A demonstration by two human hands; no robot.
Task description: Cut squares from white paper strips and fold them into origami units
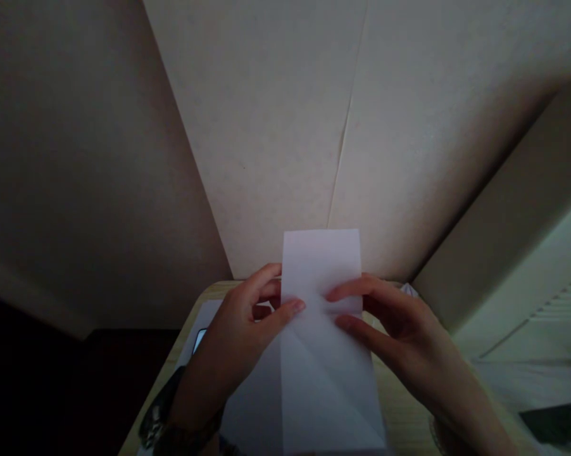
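Pale wall (276,126), wood-grain counter (395,408) below, creased white paper (322,259) above the counter, right hand (402,324) at its right side, thumb and forefinger parted near a crease, grip unclear, left hand (242,323) pinching its left edge, lit screen (199,340) too hidden to read

White paper (321,266), pale wood-grain table (402,405), beige wall (276,139)

The view is dimly lit throughout. The middle wall (266,126) is softly brightened, while the left wall (100,190) is shaded and the floor (124,386) is sunk in near-black. The paper (323,373) is rendered palest; the right hand (404,329) is motion-blurred at the fingertips (338,292).
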